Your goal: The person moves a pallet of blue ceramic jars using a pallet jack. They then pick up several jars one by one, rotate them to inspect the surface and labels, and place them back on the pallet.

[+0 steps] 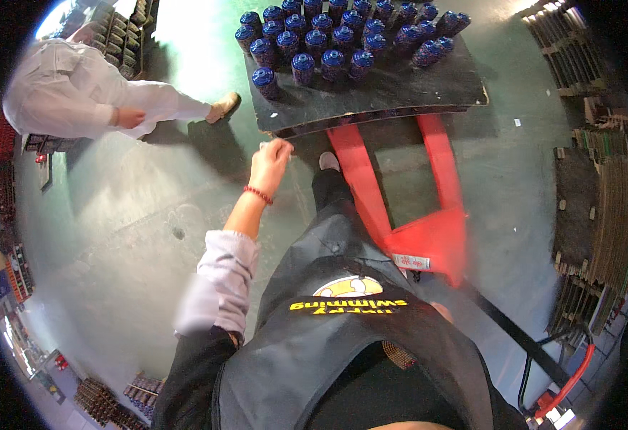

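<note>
My left hand, with a red bead bracelet at the wrist, reaches forward from a rolled pale sleeve. Its fingers are curled together, and a small whitish bit shows by the fingertips, too small to name. Just beyond it lies the near left corner of a dark board, with a gap of floor between. Several dark cylinders with shiny blue tops stand upright on this board. Past the right edge of my apron, a patch of skin, perhaps my right hand, shows; its fingers are hidden.
A red pallet jack has its forks under the board; its black handle bar with a red grip leans back to my right. At left a person in white steps near racks. Stacked flat boards stand on the right.
</note>
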### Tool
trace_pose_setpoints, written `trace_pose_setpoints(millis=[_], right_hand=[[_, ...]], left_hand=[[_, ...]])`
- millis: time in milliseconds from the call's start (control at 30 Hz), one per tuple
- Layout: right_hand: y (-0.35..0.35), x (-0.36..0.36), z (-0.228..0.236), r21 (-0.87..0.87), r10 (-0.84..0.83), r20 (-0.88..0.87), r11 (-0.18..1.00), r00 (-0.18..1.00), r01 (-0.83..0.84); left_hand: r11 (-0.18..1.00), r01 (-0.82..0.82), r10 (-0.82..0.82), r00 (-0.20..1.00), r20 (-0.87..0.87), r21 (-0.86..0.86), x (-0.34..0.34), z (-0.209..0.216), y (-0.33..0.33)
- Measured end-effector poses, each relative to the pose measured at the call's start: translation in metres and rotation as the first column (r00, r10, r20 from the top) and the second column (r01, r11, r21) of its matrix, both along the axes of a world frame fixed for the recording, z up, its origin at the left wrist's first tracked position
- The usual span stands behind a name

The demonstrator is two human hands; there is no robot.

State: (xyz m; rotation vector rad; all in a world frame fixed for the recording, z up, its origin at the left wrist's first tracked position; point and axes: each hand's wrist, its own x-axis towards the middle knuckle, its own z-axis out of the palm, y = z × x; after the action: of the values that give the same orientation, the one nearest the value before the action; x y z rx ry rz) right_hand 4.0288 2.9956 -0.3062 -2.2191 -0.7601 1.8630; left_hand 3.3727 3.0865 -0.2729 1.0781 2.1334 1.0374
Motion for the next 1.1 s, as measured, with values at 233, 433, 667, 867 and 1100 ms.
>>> trace_pose_setpoints(millis=[233,433,667,867,1100], right_hand=[[0.224,-0.206,-0.042,0.228,0.389,0.063,0.891,0.919,-0.392],[0.311,-0.305,0.006,0.226,0.212,-0.241,0.961,0.947,-0.157],[0.298,-0.327,-0.035,0.116,0.498,0.201,0.843,0.844,-0.525],[0.329,-0.393,-0.063,0.267,0.604,0.134,0.742,0.786,-0.615],[0.42,-0.529,-0.074,0.506,0.578,-0.228,0.758,0.783,-0.412]], left_hand=[[0.997,-0.071,0.06,0.946,-0.32,-0.023,-0.128,-0.08,0.222],[0.962,0.051,-0.166,0.888,-0.428,-0.267,-0.172,-0.164,0.334],[0.873,0.166,-0.364,0.848,-0.386,-0.459,-0.192,-0.202,0.372],[0.857,0.282,-0.472,0.766,-0.436,-0.432,-0.21,-0.206,0.385],[0.943,0.318,-0.253,0.877,-0.409,0.097,-0.224,-0.105,0.314]])
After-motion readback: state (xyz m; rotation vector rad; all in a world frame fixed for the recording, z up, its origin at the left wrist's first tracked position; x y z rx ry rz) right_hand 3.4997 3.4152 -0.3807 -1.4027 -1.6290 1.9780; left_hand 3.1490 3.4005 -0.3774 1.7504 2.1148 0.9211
